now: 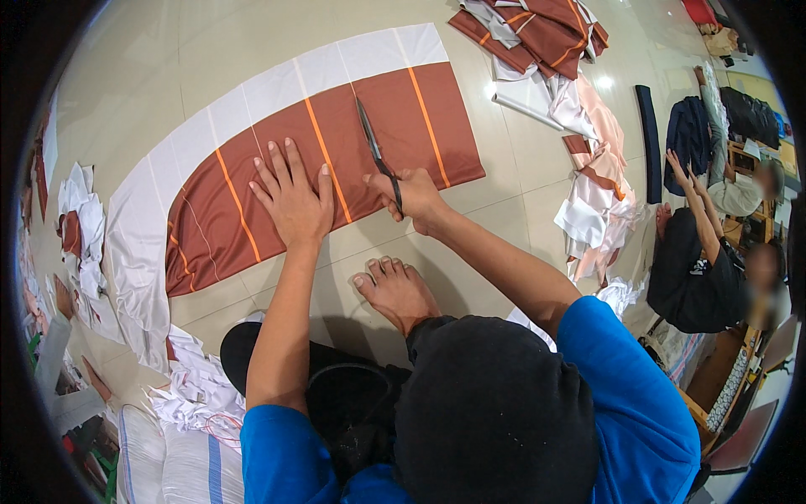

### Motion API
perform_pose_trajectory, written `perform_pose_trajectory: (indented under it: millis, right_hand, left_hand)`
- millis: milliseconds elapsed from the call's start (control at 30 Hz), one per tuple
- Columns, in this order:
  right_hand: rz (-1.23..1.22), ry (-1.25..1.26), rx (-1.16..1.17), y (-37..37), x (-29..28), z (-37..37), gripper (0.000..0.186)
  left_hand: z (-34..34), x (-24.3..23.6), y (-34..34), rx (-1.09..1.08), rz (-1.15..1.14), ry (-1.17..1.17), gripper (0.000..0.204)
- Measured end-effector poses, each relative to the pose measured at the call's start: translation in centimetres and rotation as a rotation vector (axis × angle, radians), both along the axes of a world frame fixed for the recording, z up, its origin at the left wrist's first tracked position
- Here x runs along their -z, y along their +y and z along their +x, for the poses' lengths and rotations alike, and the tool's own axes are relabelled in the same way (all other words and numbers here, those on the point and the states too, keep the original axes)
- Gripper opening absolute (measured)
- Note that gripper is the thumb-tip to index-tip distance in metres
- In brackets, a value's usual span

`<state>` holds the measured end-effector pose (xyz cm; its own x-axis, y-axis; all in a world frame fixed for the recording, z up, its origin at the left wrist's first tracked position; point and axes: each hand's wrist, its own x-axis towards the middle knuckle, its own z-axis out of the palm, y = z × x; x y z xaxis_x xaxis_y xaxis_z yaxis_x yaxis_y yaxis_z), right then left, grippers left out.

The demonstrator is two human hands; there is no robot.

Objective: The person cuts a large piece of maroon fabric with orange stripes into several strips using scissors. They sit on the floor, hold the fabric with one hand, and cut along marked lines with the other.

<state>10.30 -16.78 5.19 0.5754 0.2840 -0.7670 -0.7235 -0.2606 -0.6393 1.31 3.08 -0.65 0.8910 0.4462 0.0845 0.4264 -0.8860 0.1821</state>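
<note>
A brown fabric panel with orange stripes (277, 202) lies spread over the floor, with a white fabric strip (227, 109) showing along its far and left sides. My left hand (295, 197) rests flat on the brown cloth, fingers spread. In my right hand (410, 195) I grip large dark-handled scissors (369, 134). Their blades lie over the panel between two orange stripes and point away from me, looking nearly closed. A thin pale line on the cloth runs ahead of the tip. Whether the blades touch the cloth I cannot tell.
A heap of brown and white fabric (537, 34) lies far right, with pale scraps (588, 210) trailing nearer. White scraps (80, 218) lie at left, above white sacks (168, 462). My bare foot (395, 290) is below the panel. Another person (693, 260) sits at right.
</note>
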Motion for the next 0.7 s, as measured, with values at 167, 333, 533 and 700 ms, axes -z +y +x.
perform_pose_trajectory:
  millis: [167, 333, 533, 700]
  right_hand:
    - [0.022, -0.011, -0.001, 0.5, -0.3, 0.9, 0.036]
    - [0.042, -0.006, 0.002, 0.7, 0.0, 1.4, 0.034]
    - [0.019, -0.01, 0.005, 0.9, 0.1, 1.5, 0.035]
    - [0.019, 0.007, 0.017, 0.9, 0.5, 1.6, 0.035]
  left_hand:
    - [0.0, 0.1, 0.1, 0.001, -0.001, -0.005, 0.082]
    - [0.0, 0.1, 0.0, 0.005, 0.001, -0.006, 0.082]
    - [0.0, 0.1, 0.0, 0.002, 0.007, 0.0, 0.082]
    - [0.0, 0.1, 0.1, 0.002, 0.015, 0.009, 0.082]
